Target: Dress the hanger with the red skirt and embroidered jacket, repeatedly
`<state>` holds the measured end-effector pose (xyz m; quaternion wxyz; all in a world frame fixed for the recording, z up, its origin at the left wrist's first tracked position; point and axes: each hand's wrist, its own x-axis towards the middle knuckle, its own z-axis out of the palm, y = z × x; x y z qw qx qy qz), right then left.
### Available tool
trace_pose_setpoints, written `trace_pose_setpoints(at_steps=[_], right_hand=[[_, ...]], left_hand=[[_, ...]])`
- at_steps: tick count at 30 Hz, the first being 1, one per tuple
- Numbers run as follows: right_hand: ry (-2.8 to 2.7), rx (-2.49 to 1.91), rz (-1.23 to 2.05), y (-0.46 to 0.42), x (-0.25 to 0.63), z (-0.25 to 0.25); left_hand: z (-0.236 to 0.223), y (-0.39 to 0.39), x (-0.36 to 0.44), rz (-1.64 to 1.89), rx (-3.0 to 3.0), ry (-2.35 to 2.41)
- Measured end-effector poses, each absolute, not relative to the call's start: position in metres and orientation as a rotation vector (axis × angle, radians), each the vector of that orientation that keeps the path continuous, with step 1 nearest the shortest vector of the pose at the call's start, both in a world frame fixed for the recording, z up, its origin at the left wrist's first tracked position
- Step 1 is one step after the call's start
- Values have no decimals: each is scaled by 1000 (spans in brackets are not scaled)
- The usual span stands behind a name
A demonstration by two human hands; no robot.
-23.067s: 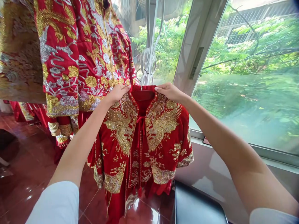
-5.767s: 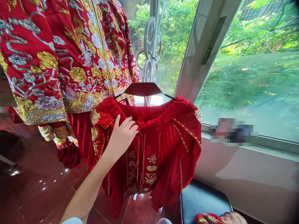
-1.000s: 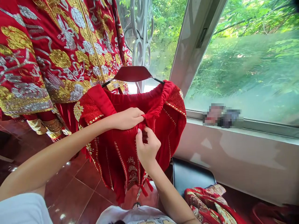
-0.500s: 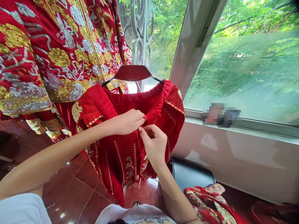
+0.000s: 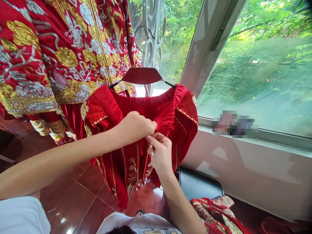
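Note:
A red skirt [image 5: 185, 130] with gold beading and a gathered elastic waistband hangs by its waist from a hanger [image 5: 142, 76] with a dark red middle and black arms. My left hand [image 5: 136, 125] reaches across the front of the skirt, its fingers closed on the edge of the waistband. Just below, my right hand [image 5: 161, 151] pinches at the same spot, thumb and forefinger together against the red cloth. The small piece between the fingertips of both hands is hidden.
An embroidered red jacket [image 5: 73, 55] in gold and silver hangs at the left, beside a scrolled metal stand [image 5: 152, 42]. A black seat [image 5: 200, 183] stands by the wall under the window, with folded red and gold cloth [image 5: 214, 213] in front. Red tiles [image 5: 85, 201] cover the floor.
Both hands stay at the waistband. My left hand has rolled into a tighter fist, and my right fingers have curled in more. The view has shifted slightly.

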<state>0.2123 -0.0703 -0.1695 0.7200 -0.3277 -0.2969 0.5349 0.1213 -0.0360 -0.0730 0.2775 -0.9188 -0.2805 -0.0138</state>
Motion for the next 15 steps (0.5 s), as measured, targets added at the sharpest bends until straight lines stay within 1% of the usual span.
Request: trace_pose_setpoints(at_steps=[4, 7, 11, 15], right_hand=[[-559, -649, 1237, -71, 203, -166], [-572, -608, 1222, -70, 199, -173], [-643, -636, 1132, -64, 197, -191], [-788, -743, 954, -63, 192, -200]], left_hand=[[-75, -31, 112, -173, -2402, -784], [-83, -25, 92, -233, -2492, -839], [-92, -20, 60, -176, -2550, -644], [-74, -25, 56, -193, -2598, -571]])
